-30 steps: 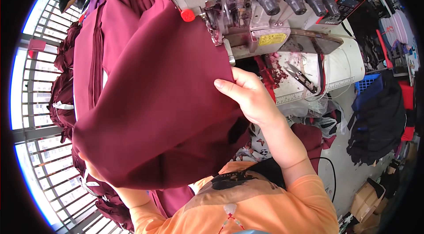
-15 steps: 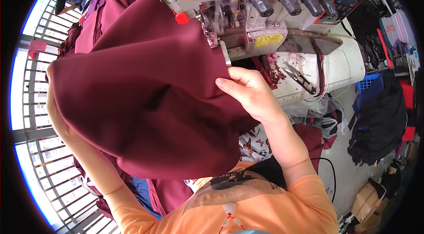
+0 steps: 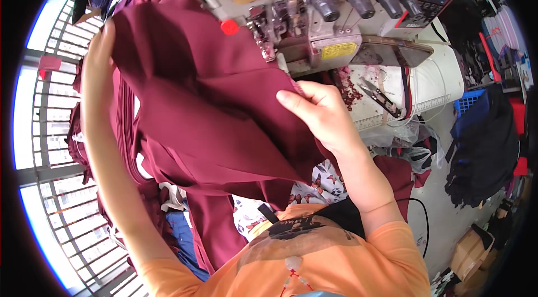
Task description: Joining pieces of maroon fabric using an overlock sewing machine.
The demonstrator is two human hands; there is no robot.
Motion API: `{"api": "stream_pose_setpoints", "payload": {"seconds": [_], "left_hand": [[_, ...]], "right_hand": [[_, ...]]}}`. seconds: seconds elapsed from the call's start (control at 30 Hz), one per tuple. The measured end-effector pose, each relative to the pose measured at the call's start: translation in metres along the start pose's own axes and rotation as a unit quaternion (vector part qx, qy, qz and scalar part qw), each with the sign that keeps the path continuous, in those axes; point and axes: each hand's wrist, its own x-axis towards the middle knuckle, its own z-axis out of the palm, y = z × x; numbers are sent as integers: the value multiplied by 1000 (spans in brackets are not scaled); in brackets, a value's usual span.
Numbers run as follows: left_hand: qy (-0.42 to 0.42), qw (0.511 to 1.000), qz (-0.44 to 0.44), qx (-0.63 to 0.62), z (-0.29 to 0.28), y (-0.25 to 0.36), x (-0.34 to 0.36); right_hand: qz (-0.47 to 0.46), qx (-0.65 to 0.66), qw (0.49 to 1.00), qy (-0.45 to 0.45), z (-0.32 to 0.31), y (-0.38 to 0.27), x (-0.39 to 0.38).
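Observation:
A wide piece of maroon fabric point(image 3: 213, 100) hangs in loose folds between my hands, its right edge running up to the needle area of an overlock sewing machine point(image 3: 330, 44). My right hand point(image 3: 325, 109) pinches that edge between thumb and fingers, just in front of the presser foot. At the far left, my raised left hand point(image 3: 100, 50) holds the fabric's upper left corner; its fingertips are partly hidden and slightly blurred. Whether the foot presses on the cloth cannot be made out.
Thread snips point(image 3: 381, 98) lie on the white machine table point(image 3: 431, 86) among maroon lint. More maroon cloth is piled behind my left arm, near a barred window point(image 3: 53, 207). Dark garments point(image 3: 485, 151) hang over a blue crate at right. A cardboard box point(image 3: 471, 252) stands on the floor.
My left hand has moved up and away from me, drawing the fabric's left side with it. The cloth's near edge has lifted off my lap. My right hand stays almost in place.

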Motion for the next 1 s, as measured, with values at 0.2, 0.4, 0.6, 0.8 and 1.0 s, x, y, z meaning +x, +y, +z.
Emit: {"api": "stream_pose_setpoints", "payload": {"seconds": [0.2,0.4,0.6,0.8,1.0], "left_hand": [[-62,953,84,286,32,-82,-161],[-5,958,194,210,26,-92,-154],[157,845,290,421,-52,-11,-55],[-78,805,462,364,64,33,-123],[-122,859,452,208,105,-8,-109]], "right_hand": [[-21,-249,968,-22,-6,7,-2],[103,327,937,-65,8,-16,-9],[83,210,974,-13,28,5,-16],[20,-174,983,-47,-7,9,1],[47,-46,996,-66,3,-2,-2]]}}
